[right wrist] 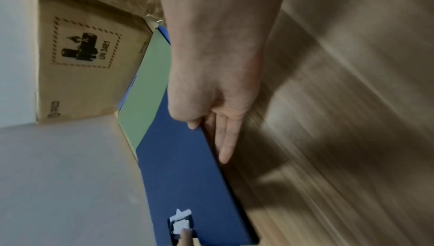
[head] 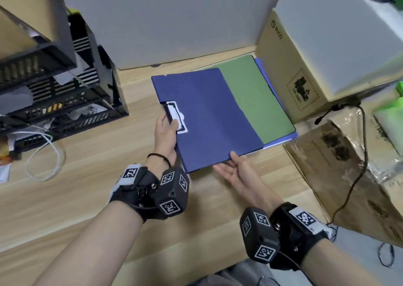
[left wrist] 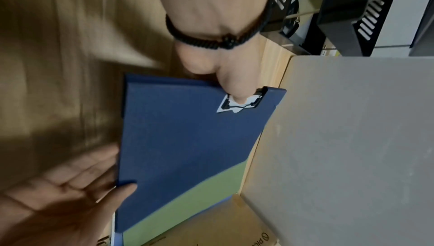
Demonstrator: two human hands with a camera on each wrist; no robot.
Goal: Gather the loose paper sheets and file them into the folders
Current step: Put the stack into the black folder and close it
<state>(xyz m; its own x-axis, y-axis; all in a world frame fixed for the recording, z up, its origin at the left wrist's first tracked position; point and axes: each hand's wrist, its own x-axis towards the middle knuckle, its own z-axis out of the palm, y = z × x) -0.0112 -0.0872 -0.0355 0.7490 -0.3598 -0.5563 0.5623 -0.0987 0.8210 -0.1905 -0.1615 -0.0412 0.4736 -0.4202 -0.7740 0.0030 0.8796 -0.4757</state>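
Note:
A dark blue folder (head: 207, 115) with a metal clip (head: 175, 116) is held over the wooden desk, partly over a green folder (head: 257, 96). My left hand (head: 164, 133) grips the blue folder's left edge, thumb pressing on the clip (left wrist: 237, 99). My right hand (head: 235, 170) pinches its near edge, thumb on top and fingers (right wrist: 225, 138) straight underneath. The green folder (right wrist: 143, 86) lies flat on a lighter blue folder (head: 292, 136), of which only the edges show. No loose sheets are in view.
A stack of black mesh trays (head: 54, 89) with papers stands at the left, with a white cord (head: 43, 155) in front. A grey partition (head: 174, 24) closes the back. Cardboard boxes (head: 290, 67) and a wrapped box (head: 349, 176) with a black cable crowd the right.

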